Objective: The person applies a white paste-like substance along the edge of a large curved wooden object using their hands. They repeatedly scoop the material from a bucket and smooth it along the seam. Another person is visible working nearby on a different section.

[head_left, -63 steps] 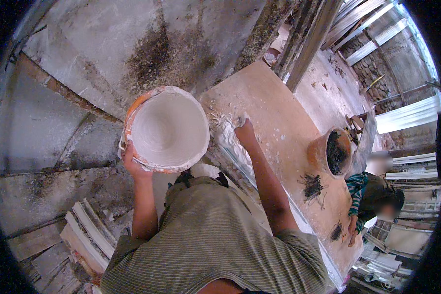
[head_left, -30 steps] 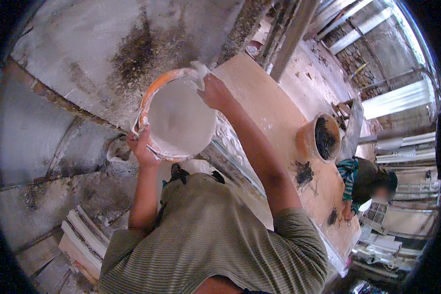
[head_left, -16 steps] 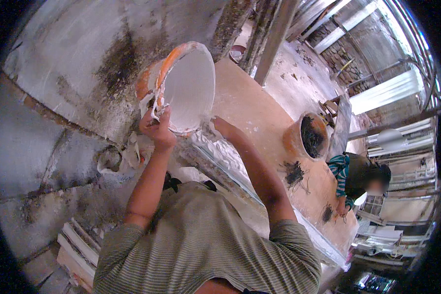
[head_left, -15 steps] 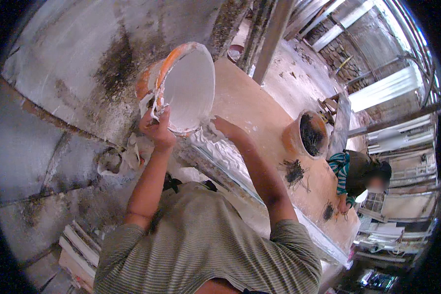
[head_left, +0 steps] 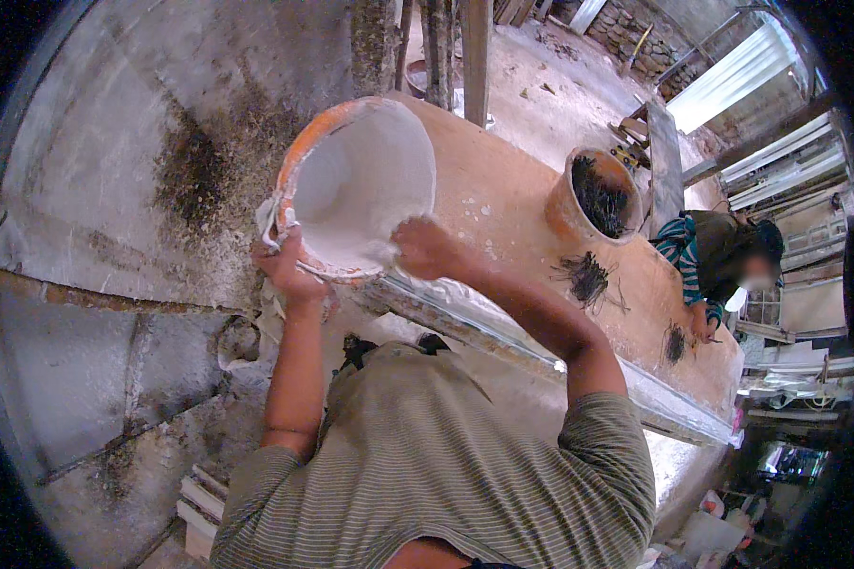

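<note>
A tilted orange bucket, its inside coated with wet white plaster, has its mouth turned toward me above the near end of the table. My left hand is closed around the bucket's lower left rim, where white paste clings. At the lower right of the mouth is my right hand, its fingers curled and smeared with white. What those fingers hold, if anything, is hidden. Beneath the right wrist, white paste shows along the table's near edge.
The long tan table carries another orange bucket full of dark fibres and a loose dark fibre bundle. Farther right, a person in striped sleeves bends over a second small bundle. A stained grey wall stands left.
My right hand has moved from the paste beside the bucket's lower rim into the bucket's mouth. My left hand keeps its hold on the rim. The whole view has turned somewhat.
</note>
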The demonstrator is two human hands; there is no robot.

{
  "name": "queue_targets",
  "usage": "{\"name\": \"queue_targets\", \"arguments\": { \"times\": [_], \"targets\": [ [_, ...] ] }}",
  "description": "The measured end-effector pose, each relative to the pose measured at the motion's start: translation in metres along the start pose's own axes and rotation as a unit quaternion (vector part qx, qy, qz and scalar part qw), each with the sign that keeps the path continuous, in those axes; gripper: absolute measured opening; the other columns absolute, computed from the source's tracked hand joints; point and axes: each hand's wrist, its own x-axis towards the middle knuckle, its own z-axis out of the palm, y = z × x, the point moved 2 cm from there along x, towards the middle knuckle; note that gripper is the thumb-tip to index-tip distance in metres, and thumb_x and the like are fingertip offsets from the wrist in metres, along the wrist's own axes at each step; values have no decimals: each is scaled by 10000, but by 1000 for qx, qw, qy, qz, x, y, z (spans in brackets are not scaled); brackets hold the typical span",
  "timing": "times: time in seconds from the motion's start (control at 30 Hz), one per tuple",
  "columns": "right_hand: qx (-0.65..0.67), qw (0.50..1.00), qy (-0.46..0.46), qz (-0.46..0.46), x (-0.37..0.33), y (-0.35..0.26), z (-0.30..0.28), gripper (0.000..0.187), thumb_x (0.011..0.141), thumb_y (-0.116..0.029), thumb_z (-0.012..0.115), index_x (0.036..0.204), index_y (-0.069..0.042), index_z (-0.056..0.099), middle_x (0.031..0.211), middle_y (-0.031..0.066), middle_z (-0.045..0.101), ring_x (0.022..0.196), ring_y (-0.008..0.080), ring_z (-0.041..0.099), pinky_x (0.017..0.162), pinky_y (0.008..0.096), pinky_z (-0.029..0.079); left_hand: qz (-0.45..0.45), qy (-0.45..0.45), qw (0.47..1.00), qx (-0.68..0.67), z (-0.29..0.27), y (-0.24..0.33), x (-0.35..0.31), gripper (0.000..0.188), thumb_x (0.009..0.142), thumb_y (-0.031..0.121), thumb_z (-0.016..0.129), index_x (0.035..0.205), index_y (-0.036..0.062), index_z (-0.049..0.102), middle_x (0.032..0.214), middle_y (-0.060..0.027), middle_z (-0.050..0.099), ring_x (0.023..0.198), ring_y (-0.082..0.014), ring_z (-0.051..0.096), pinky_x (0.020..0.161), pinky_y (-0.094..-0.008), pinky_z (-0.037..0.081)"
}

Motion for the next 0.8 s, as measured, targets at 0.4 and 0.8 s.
{"name": "queue_targets", "arguments": {
  "times": [0.4,0.8],
  "targets": [
    [51,987,147,49,53,19,26,390,754,-315,628,968,9,672,1048,235,650,1059,388,584,948,475,436,314,-296,846,312,22,13,-42,313,729,37,738,996,2,580,1136,-136,563,918,-217,589,782,-383,495],
    [944,211,155,202,33,-88,-31,311,971,-274,452,1179,-57,533,1080,139,571,998,278,576,859,410,509,247,-243,856,384,-25,-6,-63,208,717,151,746,879,26,709,811,-92,695,732,-213,667,693,-316,515]
  ]
}}
